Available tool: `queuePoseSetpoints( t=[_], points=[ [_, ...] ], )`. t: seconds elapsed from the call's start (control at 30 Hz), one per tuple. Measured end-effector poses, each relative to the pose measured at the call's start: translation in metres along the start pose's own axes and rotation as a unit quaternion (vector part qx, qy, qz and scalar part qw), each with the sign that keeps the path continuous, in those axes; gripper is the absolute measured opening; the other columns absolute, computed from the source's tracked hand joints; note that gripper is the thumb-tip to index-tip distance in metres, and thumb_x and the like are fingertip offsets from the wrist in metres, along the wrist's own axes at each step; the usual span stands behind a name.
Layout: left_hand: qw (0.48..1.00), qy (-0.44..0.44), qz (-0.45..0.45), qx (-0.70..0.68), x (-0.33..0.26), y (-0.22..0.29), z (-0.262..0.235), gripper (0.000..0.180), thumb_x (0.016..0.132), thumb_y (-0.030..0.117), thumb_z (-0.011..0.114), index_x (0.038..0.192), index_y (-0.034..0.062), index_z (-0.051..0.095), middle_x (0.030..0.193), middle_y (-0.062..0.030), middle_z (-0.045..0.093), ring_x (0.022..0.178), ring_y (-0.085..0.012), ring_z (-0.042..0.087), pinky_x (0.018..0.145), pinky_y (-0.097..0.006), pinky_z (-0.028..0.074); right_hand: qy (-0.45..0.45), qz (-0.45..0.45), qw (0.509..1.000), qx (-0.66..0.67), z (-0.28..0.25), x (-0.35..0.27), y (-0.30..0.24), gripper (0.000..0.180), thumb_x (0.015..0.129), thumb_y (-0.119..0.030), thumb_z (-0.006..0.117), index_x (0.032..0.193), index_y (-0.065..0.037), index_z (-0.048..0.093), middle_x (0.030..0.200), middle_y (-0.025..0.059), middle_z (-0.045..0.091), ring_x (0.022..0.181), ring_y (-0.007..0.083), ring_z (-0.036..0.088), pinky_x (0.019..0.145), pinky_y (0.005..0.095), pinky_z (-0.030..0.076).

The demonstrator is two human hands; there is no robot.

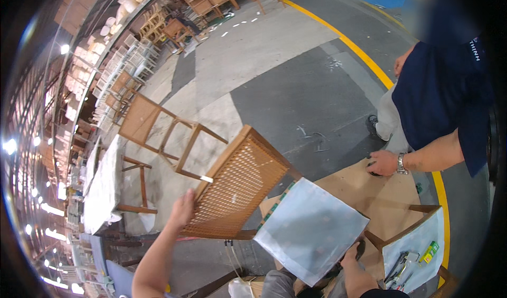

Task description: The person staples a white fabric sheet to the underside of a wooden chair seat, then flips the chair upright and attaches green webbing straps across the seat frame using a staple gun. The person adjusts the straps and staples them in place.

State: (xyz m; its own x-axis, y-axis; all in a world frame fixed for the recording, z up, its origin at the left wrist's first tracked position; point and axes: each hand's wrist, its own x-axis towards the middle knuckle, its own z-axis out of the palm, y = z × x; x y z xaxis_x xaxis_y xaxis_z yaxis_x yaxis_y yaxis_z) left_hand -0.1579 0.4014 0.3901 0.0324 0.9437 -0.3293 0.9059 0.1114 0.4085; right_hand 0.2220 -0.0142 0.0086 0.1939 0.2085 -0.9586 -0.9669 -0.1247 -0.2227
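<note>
My left hand (183,208) grips the edge of the tilted cane chair back (237,184). My right hand (350,254) pinches the clear plastic bag (309,229), over the cardboard-topped table (364,192). A co-worker's hand (383,163) rests there.

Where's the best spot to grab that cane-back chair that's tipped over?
Probably the wooden frame rail of the cane-back chair, reached from the left where the left hand already rests on its edge. The woven panel looks too flexible to grip, while the solid rim gives fingers something to wrap.
</note>
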Motion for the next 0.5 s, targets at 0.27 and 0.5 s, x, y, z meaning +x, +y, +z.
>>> queuePoseSetpoints(
  t=[0.27, 0.5],
  points=[
    [0.997, -0.040, 0.059, 0.035, 0.020, 0.071, -0.009, 0.071, 0.109, 0.059, 0.041, 0.116, -0.0051, 0.071, 0.107, -0.0307, 0.074, 0.110, -0.0452, 0.070, 0.096, -0.049, 0.051, -0.122, 0.003, 0.992, 0.016, 0.045, -0.003, -0.040, 0.080, 0.108, -0.070, 0.024, 0.159, -0.011, 0.044, 0.156, 0.0111, 0.054, 0.140, 0.0370, 0.053, 0.114, 0.0584, 0.045],
    [0.996, -0.069, 0.054, -0.019, -0.112, 0.103, -0.091, 0.058, 0.106, 0.050, 0.059, 0.123, -0.0054, 0.066, 0.106, -0.0171, 0.073, 0.103, -0.0242, 0.066, 0.093, -0.040, 0.052, -0.240, 0.044, 0.970, 0.017, 0.069, -0.064, -0.091, 0.077, 0.108, -0.068, 0.027, 0.157, -0.012, 0.047, 0.157, 0.0114, 0.053, 0.142, 0.0378, 0.051, 0.116, 0.0595, 0.043]
  ],
)
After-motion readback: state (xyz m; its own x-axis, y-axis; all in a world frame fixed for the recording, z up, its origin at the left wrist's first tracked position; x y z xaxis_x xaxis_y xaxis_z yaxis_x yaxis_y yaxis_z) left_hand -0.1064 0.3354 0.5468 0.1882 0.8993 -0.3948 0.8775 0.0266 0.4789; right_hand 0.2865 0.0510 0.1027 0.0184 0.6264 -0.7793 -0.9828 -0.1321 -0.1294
